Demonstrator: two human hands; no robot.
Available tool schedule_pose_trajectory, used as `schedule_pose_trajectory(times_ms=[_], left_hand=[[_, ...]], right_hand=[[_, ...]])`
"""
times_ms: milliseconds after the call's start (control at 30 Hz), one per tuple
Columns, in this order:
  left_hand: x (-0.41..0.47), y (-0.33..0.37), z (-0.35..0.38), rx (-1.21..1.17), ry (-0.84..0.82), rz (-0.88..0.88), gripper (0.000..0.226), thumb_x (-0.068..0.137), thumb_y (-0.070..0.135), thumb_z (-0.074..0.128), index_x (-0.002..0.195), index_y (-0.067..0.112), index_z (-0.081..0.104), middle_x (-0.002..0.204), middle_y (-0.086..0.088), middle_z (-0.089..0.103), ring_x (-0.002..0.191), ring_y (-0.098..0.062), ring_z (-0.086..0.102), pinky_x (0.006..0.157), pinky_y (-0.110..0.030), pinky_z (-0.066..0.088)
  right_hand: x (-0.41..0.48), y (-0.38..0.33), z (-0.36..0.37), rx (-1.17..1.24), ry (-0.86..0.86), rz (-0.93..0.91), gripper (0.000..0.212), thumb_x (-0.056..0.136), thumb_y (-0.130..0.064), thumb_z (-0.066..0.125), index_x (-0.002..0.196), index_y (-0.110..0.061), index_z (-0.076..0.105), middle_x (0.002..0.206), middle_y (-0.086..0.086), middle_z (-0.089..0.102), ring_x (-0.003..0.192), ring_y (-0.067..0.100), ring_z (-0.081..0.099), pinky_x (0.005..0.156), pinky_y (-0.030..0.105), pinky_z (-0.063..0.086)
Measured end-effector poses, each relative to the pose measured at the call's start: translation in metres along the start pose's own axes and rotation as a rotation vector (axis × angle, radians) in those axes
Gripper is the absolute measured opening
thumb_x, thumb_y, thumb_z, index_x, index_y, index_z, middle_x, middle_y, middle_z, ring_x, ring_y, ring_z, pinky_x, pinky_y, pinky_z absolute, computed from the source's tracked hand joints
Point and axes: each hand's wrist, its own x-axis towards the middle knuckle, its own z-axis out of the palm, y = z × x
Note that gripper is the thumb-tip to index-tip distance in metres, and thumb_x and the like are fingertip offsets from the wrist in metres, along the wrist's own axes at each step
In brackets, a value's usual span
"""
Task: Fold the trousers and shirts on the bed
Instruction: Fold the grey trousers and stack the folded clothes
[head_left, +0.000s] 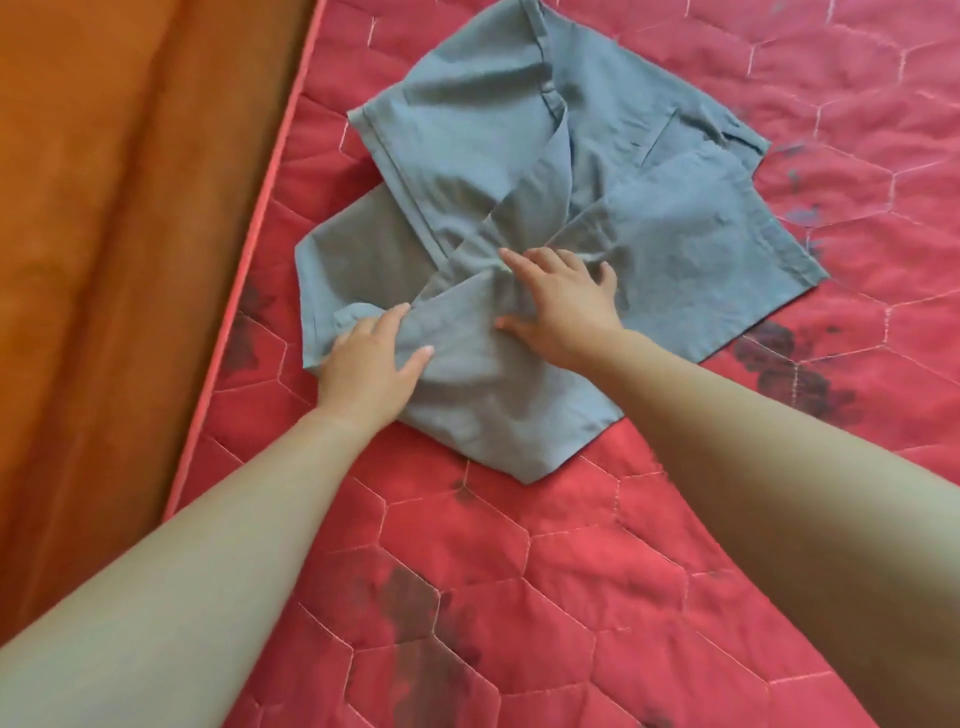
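Currently one grey-blue garment (467, 208) on the bed (571, 545), lying on the red quilted mattress cover with hexagon stitching and dark flower prints. Can't tell for certain if it's a shirt or trousers; a seam or placket strip with what looks like a button runs down its far part, and a slit or pocket edge shows on the right panel. Garment is partly folded: several panels overlap and converge on a bunched, wrinkled knot of cloth near the garment's middle. Left of the garment, the mattress edge piping runs diagonally, and beyond it there's an orange-brown wall or panel (104, 260). Left hand (371, 358) rests on the garment's near-left corner, palm down, fingers (392, 317) extended and released, thumb out toward the garment's centre; not gripping, just pressing flat on the cloth beside a small rolled edge. Right hand (561, 301) sits on the garment's middle, right on the bunched knot, palm down, fingers spread and uncurled, tips on the wrinkles; nothing pinched that I can see, though the palm underside is hidden. Both forearms bare, coming in from the near side of the garment. Near tip of the garment points toward the camera, lying flat on the bed between the two forearms.
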Motion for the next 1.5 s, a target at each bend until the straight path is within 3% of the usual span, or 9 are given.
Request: schedule_pose_trajectory(times_ms=[133, 400, 533, 667, 833, 1000, 1133, 1300, 1500], left_hand=[[-0.027, 0.001, 0.018, -0.127, -0.012, -0.006, 0.046, 0.088, 0.042, 0.054, 0.131, 0.027, 0.046, 0.125, -0.007, 0.057, 0.116, -0.032, 0.049, 0.093, -0.05, 0.042], [-0.109, 0.049, 0.059, -0.233, -0.066, -0.008, 0.04, 0.09, 0.038, 0.053, 0.129, 0.032, 0.05, 0.117, 0.002, 0.061, 0.111, -0.027, 0.052, 0.089, -0.043, 0.039], [-0.139, 0.067, 0.072, -0.272, -0.082, -0.016, 0.039, 0.09, 0.036, 0.051, 0.13, 0.035, 0.049, 0.109, 0.004, 0.061, 0.106, -0.025, 0.053, 0.087, -0.041, 0.039], [-0.147, 0.07, 0.073, -0.313, -0.085, -0.041, 0.04, 0.092, 0.037, 0.05, 0.132, 0.035, 0.047, 0.111, 0.004, 0.06, 0.109, -0.023, 0.052, 0.09, -0.039, 0.038], [-0.135, 0.068, 0.053, -0.21, -0.047, -0.099, 0.04, 0.091, 0.047, 0.043, 0.128, 0.033, 0.05, 0.124, 0.004, 0.053, 0.118, -0.022, 0.045, 0.094, -0.041, 0.035], [-0.089, 0.076, 0.01, -0.313, 0.167, -0.047, 0.037, 0.091, 0.038, 0.049, 0.124, 0.024, 0.055, 0.123, -0.005, 0.05, 0.114, -0.028, 0.044, 0.095, -0.038, 0.036], [-0.053, 0.1, -0.011, -0.263, 0.255, 0.075, 0.038, 0.086, 0.034, 0.058, 0.122, 0.02, 0.057, 0.126, -0.01, 0.046, 0.119, -0.031, 0.041, 0.1, -0.037, 0.029], [-0.01, 0.105, -0.008, -0.075, 0.163, -0.085, 0.061, 0.08, 0.048, 0.063, 0.134, 0.032, 0.04, 0.152, -0.01, 0.011, 0.138, -0.037, 0.016, 0.108, -0.054, 0.023], [0.003, 0.078, 0.012, -0.193, 0.039, -0.058, 0.053, 0.086, 0.03, 0.062, 0.135, 0.027, 0.042, 0.118, -0.019, 0.057, 0.109, -0.038, 0.052, 0.085, -0.036, 0.038]], right_hand=[[-0.018, 0.015, 0.007, 0.038, -0.015, 0.021, 0.027, 0.087, -0.039, 0.057, 0.113, -0.034, 0.06, 0.112, -0.003, 0.057, 0.113, 0.024, 0.047, 0.091, 0.041, 0.034], [-0.128, 0.054, 0.001, 0.189, -0.004, 0.122, 0.02, 0.085, -0.04, 0.061, 0.1, -0.027, 0.068, 0.088, -0.007, 0.059, 0.092, 0.021, 0.056, 0.075, 0.034, 0.044], [-0.111, 0.049, -0.02, 0.287, 0.283, 0.147, 0.029, 0.08, -0.035, 0.069, 0.105, -0.021, 0.066, 0.109, 0.002, 0.058, 0.105, 0.023, 0.055, 0.088, 0.043, 0.046], [-0.06, 0.028, -0.02, 0.356, 0.113, 0.279, 0.068, 0.083, -0.042, 0.065, 0.141, -0.026, 0.034, 0.14, 0.006, 0.04, 0.126, 0.025, 0.041, 0.103, 0.048, 0.036], [-0.073, 0.031, -0.006, 0.382, 0.078, 0.293, 0.062, 0.087, -0.025, 0.061, 0.141, -0.032, 0.033, 0.114, 0.008, 0.064, 0.107, 0.031, 0.056, 0.097, 0.044, 0.041], [-0.15, 0.028, 0.011, 0.372, 0.008, 0.134, 0.058, 0.085, -0.018, 0.064, 0.138, -0.015, 0.042, 0.127, 0.01, 0.059, 0.113, 0.032, 0.056, 0.095, 0.04, 0.043], [-0.217, 0.036, 0.012, 0.4, -0.042, 0.142, 0.054, 0.085, -0.021, 0.066, 0.135, -0.018, 0.047, 0.121, 0.004, 0.062, 0.105, 0.024, 0.059, 0.085, 0.018, 0.036], [-0.168, 0.049, -0.01, 0.481, 0.117, 0.181, 0.052, 0.084, -0.028, 0.066, 0.132, -0.016, 0.049, 0.107, -0.003, 0.049, 0.092, 0.015, 0.055, 0.086, 0.022, 0.042], [-0.073, 0.049, -0.012, 0.532, 0.154, 0.271, 0.072, 0.085, -0.03, 0.065, 0.144, -0.016, 0.028, 0.14, 0.006, 0.044, 0.127, 0.018, 0.042, 0.106, 0.028, 0.033]])
